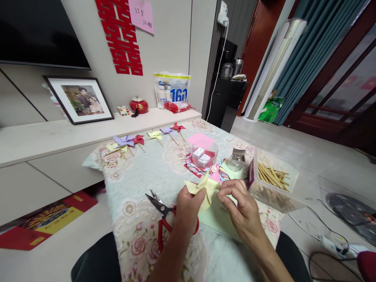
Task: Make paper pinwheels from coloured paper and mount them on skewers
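Observation:
In my left hand [189,205] I hold a pale yellow paper pinwheel [208,186], the thumb pressed on its front near the middle. Just right of it is my right hand [239,201], thumb and forefinger pinched together close to a blade; whatever is between these fingertips is too small to make out. Red-handled pliers [163,211] lie on the cloth left of my left hand, partly hidden by that forearm. Under the hands lies a light green paper sheet [219,221]. A small open box of metal pins [238,156] sits on a clear container behind my right hand.
Finished pinwheels on sticks [125,141] lie along the far left of the table. A clear bin of wooden sticks [272,176] stands at right. Small white boxes [202,156] rest in a clear tub, beside pink paper [201,140] and patterned strips. Cables [315,235] run over the floor.

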{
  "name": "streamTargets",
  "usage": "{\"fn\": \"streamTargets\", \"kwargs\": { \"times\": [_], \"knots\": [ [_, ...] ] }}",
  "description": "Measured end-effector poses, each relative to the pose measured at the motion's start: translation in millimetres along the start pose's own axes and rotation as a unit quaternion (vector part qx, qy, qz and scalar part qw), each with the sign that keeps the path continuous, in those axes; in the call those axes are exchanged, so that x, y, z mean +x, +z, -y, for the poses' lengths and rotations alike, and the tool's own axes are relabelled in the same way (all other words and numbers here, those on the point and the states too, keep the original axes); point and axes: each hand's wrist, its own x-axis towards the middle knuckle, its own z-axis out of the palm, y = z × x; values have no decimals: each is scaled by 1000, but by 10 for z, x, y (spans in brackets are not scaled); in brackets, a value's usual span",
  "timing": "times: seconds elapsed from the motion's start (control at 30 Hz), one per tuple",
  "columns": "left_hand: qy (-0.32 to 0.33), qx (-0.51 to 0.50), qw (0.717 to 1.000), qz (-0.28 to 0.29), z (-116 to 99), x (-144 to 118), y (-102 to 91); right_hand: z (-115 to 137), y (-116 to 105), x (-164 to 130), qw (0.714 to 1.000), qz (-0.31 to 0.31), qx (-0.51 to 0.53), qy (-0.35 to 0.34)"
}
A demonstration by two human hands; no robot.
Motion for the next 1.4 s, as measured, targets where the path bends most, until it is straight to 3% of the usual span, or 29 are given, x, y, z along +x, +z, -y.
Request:
{"fn": "streamTargets", "kwargs": {
  "times": [0.13, 0.3, 0.53, 0.93, 1.4],
  "knots": [
    [-27, -19, 999, -9, -13, -12, 42, -81, 83, 100, 999, 27, -31, -30],
    [-44, -22, 998, -31, -16, -9, 81, -205, 181, 127, 999, 51, 8, 5],
    [-36, -31, 998, -34, -58, -62, 146, -268, 211, 75, 995, 37, 55, 69],
    [-45, 14, 999, -22, -35, -58, 113, -321, 229, 19, 998, -6, 47, 50],
    [-15, 66, 998, -3, 17, -15, 77, -336, 223, -2, 990, 11, 108, 95]
  ]
}}
